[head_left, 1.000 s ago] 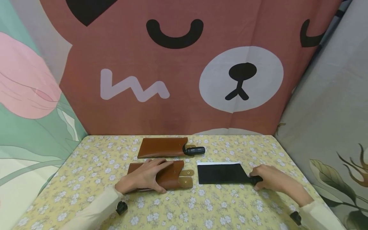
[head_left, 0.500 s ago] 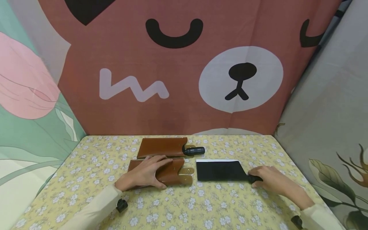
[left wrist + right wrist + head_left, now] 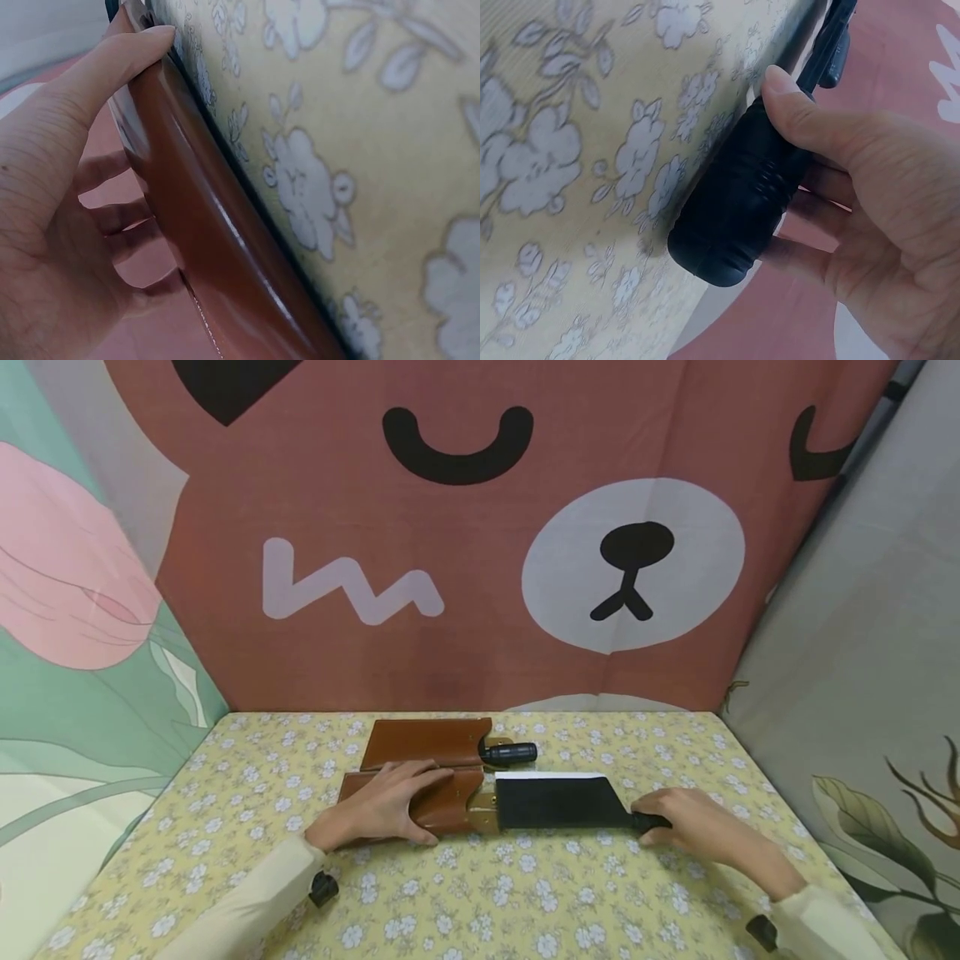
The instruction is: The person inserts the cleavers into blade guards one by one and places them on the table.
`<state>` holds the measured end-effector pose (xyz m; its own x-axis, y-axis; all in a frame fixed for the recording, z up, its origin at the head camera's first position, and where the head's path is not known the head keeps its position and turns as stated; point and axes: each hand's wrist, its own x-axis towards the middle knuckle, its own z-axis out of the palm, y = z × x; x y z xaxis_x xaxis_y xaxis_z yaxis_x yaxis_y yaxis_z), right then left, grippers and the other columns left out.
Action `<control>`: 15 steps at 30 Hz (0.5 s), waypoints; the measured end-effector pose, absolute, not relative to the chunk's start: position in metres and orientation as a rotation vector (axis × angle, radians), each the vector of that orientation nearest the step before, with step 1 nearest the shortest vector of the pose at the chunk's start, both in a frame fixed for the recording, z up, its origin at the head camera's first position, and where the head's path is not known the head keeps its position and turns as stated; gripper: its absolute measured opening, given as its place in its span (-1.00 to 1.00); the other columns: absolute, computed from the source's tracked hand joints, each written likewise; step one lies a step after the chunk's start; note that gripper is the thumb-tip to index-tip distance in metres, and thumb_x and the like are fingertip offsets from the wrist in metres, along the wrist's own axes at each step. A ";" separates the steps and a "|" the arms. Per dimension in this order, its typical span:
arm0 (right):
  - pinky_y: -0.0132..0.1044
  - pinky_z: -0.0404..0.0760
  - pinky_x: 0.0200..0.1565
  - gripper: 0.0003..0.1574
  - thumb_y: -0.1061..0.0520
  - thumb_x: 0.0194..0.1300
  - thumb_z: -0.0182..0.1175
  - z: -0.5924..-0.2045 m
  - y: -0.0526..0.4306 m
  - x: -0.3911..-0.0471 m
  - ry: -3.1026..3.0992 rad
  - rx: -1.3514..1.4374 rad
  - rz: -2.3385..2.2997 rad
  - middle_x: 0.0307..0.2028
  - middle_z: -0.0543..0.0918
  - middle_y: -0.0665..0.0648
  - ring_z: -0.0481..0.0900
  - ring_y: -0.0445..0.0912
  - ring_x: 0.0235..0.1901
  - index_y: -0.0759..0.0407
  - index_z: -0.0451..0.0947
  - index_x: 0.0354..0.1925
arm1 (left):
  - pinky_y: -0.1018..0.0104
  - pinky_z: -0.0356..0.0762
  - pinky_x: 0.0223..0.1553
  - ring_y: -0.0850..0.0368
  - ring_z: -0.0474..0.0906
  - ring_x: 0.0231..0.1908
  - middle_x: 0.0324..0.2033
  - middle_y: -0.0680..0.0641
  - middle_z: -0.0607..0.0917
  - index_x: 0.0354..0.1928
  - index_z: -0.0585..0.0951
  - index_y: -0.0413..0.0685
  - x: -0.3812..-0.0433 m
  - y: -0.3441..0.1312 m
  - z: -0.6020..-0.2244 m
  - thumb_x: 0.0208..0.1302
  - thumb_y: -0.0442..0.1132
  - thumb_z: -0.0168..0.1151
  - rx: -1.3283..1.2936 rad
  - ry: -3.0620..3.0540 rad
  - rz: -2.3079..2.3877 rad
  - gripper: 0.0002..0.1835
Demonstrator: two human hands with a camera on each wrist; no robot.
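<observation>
The cleaver (image 3: pixel 562 802) lies flat, low over the counter (image 3: pixel 465 910), its bright edge away from the person and its square front end at the tan straps (image 3: pixel 483 814) of the near sheath (image 3: pixel 450 806); whether the blade rests on them or just above, I cannot tell. It should feel fairly heavy and quite rigid, with a smooth blade and an edge best left alone. The ridged black handle (image 3: pixel 739 195) is the place to take hold, and there the fingers of the right hand (image 3: pixel 693 827) grip it, thumb along one side. The sheath looks like glossy leather: light, somewhat flexible, perhaps slippery, best steadied flat by its body. The left hand (image 3: pixel 382 806) does this, fingers spread and clenching nothing, thumb at the near edge.

Just beyond lies the far sheath (image 3: pixel 423 743), with a second handle (image 3: pixel 512 753) sticking out. Counted: two sheaths, one bare cleaver, two handles, two hands. Behind, a cloth (image 3: pixel 300 485) printed with one bear hangs as a backdrop.
</observation>
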<state>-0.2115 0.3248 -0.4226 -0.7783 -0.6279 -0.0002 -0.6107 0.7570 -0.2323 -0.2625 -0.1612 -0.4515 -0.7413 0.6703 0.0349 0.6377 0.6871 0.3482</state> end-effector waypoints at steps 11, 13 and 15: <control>-0.18 0.76 -0.24 -0.44 -0.05 0.23 0.50 -0.423 0.312 -0.218 2.854 -1.074 -0.294 0.02 0.79 0.20 0.79 0.04 -0.15 0.21 0.74 0.12 | -0.54 0.06 0.41 -0.29 0.23 0.53 0.56 -0.28 0.27 0.62 0.30 0.13 -0.265 -0.159 -0.450 0.05 0.31 0.59 1.078 2.777 0.527 0.13; -0.18 0.76 -0.24 -0.44 -0.05 0.24 0.50 -0.423 0.309 -0.219 2.854 -1.079 -0.296 0.02 0.79 0.21 0.78 0.04 -0.15 0.21 0.74 0.12 | -0.54 0.06 0.42 -0.28 0.23 0.53 0.57 -0.27 0.27 0.62 0.30 0.13 -0.265 -0.159 -0.450 0.05 0.31 0.59 1.077 2.776 0.521 0.13; -0.18 0.75 -0.24 -0.44 -0.04 0.24 0.50 -0.423 0.307 -0.220 2.857 -1.086 -0.297 0.02 0.78 0.22 0.78 0.03 -0.16 0.22 0.74 0.12 | -0.53 0.06 0.42 -0.28 0.23 0.53 0.57 -0.27 0.26 0.62 0.29 0.13 -0.265 -0.159 -0.450 0.05 0.31 0.59 1.079 2.773 0.518 0.14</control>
